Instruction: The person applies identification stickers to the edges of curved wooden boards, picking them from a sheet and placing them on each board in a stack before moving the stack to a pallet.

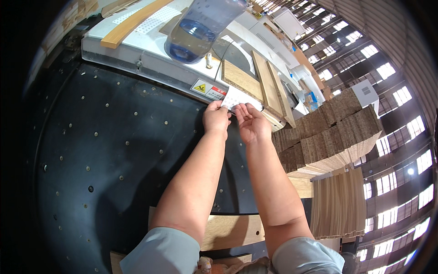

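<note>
Pale blue sleeves (164, 251) lie nearest, with bare forearms running up from them to two hands almost side by side. Left hand (216, 118): its fingers are bunched together, the thumb at the near left corner of a white dotted sheet (233, 98); whether they pinch it, I cannot tell. Right hand (253, 123): its fingers are curled and spread apart, palm partly turned up, tips at the sheet's near edge, with contact unclear.

The sheet lies just beyond both sets of fingers, its long axis sloping down to the right along the rim of a white machine (150, 55). The left hand is nearer its left end, the right hand nearer its middle.

Just left of and beyond the left fingers is a yellow and red warning label (207, 89). Beyond the right fingers lie a short board (242, 80) and two long wooden strips (267, 86). Farther past the fingers stands a blue-tinted bottle (187, 41). Left of them spreads a black table (105, 155) dotted with studs; well to their right are stacked boards (337, 132).
</note>
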`<action>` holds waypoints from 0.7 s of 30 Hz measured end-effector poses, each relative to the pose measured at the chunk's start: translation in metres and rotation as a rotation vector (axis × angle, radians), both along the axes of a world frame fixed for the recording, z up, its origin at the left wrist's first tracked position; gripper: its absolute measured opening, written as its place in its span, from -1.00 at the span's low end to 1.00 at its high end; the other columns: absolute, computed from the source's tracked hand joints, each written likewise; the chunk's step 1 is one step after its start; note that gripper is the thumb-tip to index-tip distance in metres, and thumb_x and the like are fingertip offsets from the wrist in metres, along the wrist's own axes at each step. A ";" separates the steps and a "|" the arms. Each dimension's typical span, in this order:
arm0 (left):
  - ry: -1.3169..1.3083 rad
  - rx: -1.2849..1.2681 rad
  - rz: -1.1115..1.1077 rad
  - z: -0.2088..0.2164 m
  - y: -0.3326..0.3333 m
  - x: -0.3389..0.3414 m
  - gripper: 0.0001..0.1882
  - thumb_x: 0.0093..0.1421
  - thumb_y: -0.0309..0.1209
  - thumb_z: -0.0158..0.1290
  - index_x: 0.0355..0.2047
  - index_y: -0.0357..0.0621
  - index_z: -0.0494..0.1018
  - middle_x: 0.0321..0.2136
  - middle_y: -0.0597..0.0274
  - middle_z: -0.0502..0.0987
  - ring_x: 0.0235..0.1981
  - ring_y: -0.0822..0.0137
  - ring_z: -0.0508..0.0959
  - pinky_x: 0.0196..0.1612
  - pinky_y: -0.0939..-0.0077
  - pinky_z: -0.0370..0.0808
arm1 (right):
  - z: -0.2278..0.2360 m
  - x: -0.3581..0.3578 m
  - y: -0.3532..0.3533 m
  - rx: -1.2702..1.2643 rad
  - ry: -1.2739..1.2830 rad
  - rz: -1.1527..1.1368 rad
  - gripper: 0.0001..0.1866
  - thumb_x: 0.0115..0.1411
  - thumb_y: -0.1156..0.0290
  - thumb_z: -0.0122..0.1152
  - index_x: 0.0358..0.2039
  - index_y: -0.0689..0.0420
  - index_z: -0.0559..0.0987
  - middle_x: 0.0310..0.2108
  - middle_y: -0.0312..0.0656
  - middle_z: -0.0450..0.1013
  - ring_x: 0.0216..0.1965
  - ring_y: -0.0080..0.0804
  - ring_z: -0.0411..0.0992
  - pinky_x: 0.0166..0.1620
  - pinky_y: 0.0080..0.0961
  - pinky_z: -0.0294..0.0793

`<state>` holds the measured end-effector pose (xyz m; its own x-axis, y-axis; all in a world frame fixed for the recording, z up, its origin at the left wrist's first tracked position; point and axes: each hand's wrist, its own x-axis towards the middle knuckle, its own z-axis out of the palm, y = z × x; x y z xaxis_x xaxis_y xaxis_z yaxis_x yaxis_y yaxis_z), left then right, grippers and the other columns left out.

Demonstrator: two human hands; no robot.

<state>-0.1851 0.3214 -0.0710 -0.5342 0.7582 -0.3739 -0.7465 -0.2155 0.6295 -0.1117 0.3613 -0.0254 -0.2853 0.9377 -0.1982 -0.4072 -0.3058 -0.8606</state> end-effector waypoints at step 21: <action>-0.233 0.218 0.079 -0.002 0.007 0.000 -0.74 0.23 -0.52 -0.16 -0.06 -0.31 0.24 -0.24 0.07 0.46 -0.26 0.28 0.53 -0.21 0.44 0.51 | -0.004 -0.022 -0.003 -0.144 0.329 -0.179 -0.59 0.23 0.43 -0.16 0.00 0.45 0.15 -0.10 0.13 0.24 -0.04 0.01 0.31 0.03 -0.23 0.41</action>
